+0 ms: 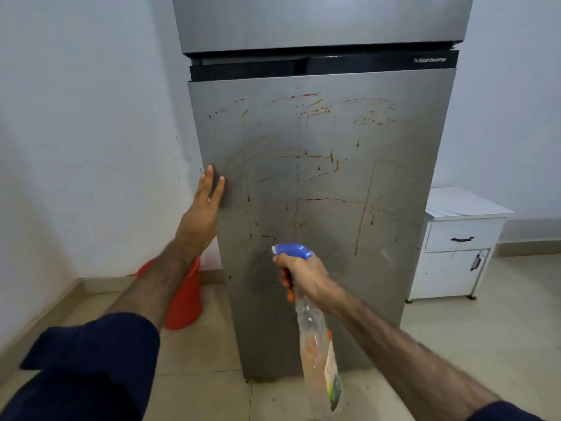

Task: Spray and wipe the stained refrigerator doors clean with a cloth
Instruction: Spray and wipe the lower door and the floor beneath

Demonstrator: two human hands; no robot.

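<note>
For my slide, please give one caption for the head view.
Right hand aims blue-topped spray bottle at stained grey refrigerator door; left hand braces it.

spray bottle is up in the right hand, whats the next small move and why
Probably squeeze the trigger: the right hand holds the spray bottle, nozzle facing the lower door, whose orange streaks are unwiped, while the left hand rests flat on its edge.

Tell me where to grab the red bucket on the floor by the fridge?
Probably by its top rim, coming from above. The red plastic bucket stands mouth-up between the white wall and the grey refrigerator lower door, so its sides are crowded. No handle shows.
</note>
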